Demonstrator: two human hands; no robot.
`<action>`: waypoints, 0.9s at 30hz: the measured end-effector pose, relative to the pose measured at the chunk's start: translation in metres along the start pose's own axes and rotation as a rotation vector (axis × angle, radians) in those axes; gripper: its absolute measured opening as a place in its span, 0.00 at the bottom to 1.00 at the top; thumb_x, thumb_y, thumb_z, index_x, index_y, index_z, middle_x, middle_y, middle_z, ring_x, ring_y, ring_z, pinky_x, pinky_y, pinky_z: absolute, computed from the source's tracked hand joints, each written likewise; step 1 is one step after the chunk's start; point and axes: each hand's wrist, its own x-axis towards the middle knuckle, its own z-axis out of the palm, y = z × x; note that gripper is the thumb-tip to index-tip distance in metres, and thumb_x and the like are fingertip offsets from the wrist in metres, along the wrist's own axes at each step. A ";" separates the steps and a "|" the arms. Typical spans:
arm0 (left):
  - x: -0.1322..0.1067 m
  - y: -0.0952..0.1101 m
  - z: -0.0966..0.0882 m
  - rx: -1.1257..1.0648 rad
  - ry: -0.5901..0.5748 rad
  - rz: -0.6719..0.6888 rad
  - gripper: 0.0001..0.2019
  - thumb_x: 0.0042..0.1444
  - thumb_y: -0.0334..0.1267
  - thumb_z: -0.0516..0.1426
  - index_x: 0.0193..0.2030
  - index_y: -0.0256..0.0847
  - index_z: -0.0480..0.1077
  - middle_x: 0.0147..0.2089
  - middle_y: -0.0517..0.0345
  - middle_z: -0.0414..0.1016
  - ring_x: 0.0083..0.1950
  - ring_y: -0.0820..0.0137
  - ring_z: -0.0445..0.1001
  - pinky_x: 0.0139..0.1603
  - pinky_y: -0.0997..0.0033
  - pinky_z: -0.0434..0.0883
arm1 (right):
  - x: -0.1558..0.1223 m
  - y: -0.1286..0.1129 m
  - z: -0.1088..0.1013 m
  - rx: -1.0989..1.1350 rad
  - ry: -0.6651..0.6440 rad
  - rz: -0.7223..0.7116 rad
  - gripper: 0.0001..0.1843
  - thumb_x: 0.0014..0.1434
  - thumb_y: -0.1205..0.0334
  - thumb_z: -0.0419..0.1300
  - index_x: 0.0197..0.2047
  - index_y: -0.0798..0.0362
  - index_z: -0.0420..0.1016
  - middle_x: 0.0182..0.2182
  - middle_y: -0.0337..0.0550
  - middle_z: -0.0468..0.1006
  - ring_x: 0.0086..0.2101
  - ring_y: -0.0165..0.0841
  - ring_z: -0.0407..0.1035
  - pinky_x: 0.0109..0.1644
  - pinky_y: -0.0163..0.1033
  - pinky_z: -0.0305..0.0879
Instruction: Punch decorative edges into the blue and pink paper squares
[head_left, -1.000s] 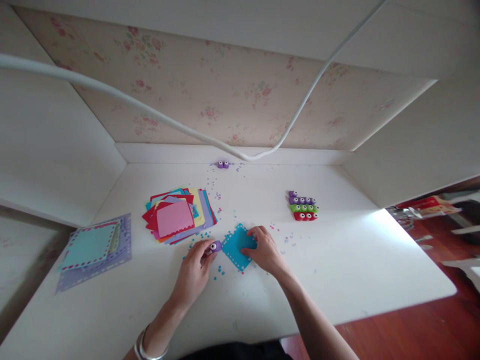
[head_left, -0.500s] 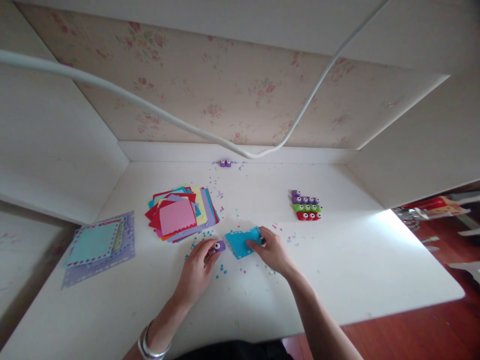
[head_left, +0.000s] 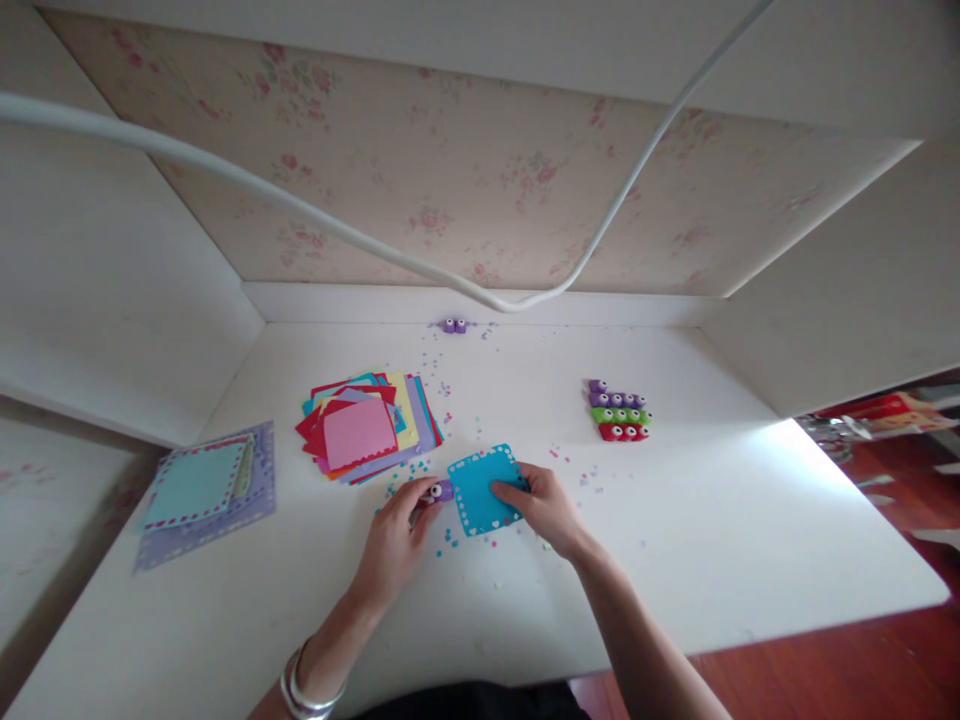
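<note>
My left hand [head_left: 405, 525] is closed on a small purple craft punch [head_left: 443, 491] with a white button that looks like an eye. In my right hand [head_left: 546, 508] is a blue paper square [head_left: 486, 490], pinched at its right edge with the thumb on top. Small punched shapes run along the borders of the square. The punch's front end meets the left edge of the paper; whether the edge sits inside its slot I cannot tell. Tiny blue paper bits [head_left: 448, 540] lie scattered on the table below the punch.
A pile of coloured paper sheets [head_left: 360, 432] lies left of centre. Punched light blue [head_left: 196, 485] and lilac [head_left: 262, 470] sheets sit at the far left. Several purple, green and red punches [head_left: 619, 415] stand in rows at the right. Two purple punches [head_left: 454, 326] stand by the back wall.
The blue square has been turned and flattened, so its whole face now shows. Its left edge has come up against the punch. My left hand has stayed nearly still.
</note>
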 end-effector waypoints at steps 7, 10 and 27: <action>0.000 0.003 -0.001 0.011 0.037 0.057 0.12 0.63 0.41 0.54 0.53 0.44 0.69 0.49 0.53 0.76 0.46 0.66 0.77 0.48 0.63 0.77 | -0.001 -0.003 0.001 -0.089 0.016 0.005 0.13 0.55 0.54 0.61 0.34 0.57 0.75 0.25 0.42 0.78 0.26 0.32 0.72 0.29 0.35 0.68; 0.000 0.004 -0.001 0.006 0.033 0.057 0.12 0.64 0.41 0.54 0.52 0.44 0.69 0.49 0.52 0.76 0.46 0.66 0.77 0.49 0.63 0.77 | -0.002 -0.009 0.002 -0.121 0.026 0.018 0.12 0.55 0.54 0.61 0.33 0.56 0.75 0.24 0.42 0.78 0.25 0.33 0.72 0.27 0.34 0.67; 0.000 0.003 0.001 0.062 0.044 0.115 0.12 0.64 0.39 0.54 0.53 0.46 0.69 0.51 0.52 0.75 0.53 0.63 0.74 0.54 0.58 0.73 | 0.000 -0.013 0.006 -0.159 0.032 0.057 0.10 0.54 0.58 0.62 0.32 0.56 0.77 0.21 0.42 0.77 0.24 0.32 0.72 0.26 0.34 0.67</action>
